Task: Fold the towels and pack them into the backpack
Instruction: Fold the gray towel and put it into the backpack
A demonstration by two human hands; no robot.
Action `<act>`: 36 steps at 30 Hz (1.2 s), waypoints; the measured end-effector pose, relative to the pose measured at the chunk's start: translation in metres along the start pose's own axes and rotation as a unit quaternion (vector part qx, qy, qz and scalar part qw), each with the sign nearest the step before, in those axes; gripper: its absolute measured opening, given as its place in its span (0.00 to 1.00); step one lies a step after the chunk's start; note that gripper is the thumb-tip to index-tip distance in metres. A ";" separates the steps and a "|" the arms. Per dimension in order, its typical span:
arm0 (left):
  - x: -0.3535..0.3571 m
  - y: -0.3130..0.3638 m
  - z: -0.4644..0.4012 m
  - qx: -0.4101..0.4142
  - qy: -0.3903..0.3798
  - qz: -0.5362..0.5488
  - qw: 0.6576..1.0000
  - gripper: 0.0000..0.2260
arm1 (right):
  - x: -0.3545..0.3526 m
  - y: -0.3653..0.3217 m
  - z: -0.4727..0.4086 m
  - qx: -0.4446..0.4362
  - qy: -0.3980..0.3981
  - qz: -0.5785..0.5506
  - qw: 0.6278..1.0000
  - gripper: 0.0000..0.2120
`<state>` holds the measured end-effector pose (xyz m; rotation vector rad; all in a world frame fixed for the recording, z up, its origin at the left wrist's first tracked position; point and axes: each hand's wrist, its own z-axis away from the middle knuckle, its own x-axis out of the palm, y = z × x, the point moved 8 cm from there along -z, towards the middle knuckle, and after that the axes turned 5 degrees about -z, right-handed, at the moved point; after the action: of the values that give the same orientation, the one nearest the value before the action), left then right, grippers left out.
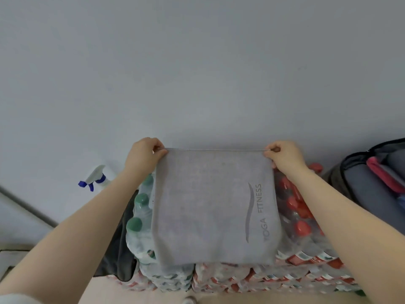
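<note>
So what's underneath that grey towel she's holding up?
Shrink-wrapped packs of bottles: green-capped bottles show at the grey towel's left, red-capped bottles at its right. The towel hides whatever sits directly behind its middle.

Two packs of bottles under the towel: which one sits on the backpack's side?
The red-capped bottle pack, under the right hand, lies nearest the backpack. The green-capped bottle pack sits on the opposite side, under the left hand.
</note>
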<state>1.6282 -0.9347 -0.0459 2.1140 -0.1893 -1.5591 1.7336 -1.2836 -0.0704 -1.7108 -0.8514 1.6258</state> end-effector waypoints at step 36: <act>0.049 -0.018 0.236 -0.108 0.023 0.078 0.991 0.19 | 0.016 0.044 0.210 -0.043 0.032 0.016 0.998 0.16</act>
<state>1.4229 -1.0116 -0.1477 1.9172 -0.1581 -1.3741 1.5262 -1.2956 -0.1250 -1.8348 -0.8792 1.5677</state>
